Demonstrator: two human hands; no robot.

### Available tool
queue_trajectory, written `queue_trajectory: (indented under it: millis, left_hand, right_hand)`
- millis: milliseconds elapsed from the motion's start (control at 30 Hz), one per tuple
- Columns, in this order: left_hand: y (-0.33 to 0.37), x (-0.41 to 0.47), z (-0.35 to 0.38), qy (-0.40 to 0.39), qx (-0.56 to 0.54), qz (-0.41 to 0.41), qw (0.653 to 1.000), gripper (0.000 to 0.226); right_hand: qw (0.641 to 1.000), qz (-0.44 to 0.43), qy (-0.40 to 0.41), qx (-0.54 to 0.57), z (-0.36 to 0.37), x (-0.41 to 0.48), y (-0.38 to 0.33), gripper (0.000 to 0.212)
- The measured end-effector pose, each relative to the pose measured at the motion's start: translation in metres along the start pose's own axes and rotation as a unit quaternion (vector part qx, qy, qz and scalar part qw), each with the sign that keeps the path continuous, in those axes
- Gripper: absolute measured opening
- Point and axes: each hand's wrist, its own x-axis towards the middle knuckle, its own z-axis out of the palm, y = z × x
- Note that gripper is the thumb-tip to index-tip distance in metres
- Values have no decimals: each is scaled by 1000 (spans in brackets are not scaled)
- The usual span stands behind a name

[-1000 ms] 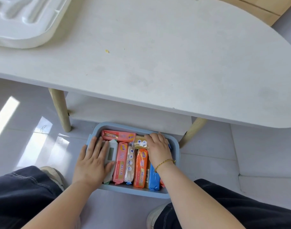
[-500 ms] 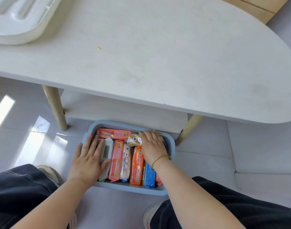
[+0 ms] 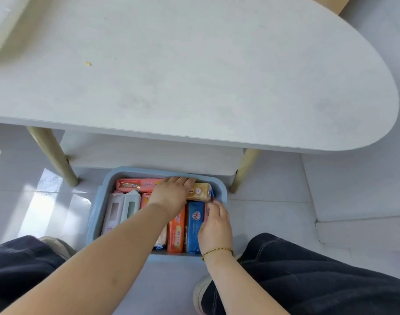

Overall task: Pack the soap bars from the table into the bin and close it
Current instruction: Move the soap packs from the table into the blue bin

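Both hands in open bin (floor), left hand on soap bars

Left hand flat, fingers extended; right hand curled, fingers bent.

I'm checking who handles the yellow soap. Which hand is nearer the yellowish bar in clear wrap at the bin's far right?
Left. The left hand lies against the yellowish clear-wrapped soap bar, fingertips touching it. The right hand sits nearer the person, by the blue soap pack.
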Motion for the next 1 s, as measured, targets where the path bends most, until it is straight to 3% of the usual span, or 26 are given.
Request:
queue_trajectory:
  millis: [100,300,467,633,833,1000]
  left_hand:
    - [-5,5,9,16,19,7,1000,58]
    - [-18,-7,9,120,52,64,989,64]
    - [-15,-9,0,88,-30,26,995,54]
    - [-13,-7,-2,33,0,-6,999,53]
    - [-4,1,10,16,11,-19,1000,57]
    - [0,-5,14,-12,41,-9,999,59]
  right_hand:
    - [995,-29,-43,-88,-5,7,-1,53]
    - [962,-69,-101,-246,-7,25,4,57]
    - [935,-94,-122,-320,-4,40,3,51]
    - [949,-107,-111,-274,-8,37,9,43]
    - [958,-92,-110,-249,-6,9,16,76]
    - [949,-102,-106,-279,-4,1,17,79]
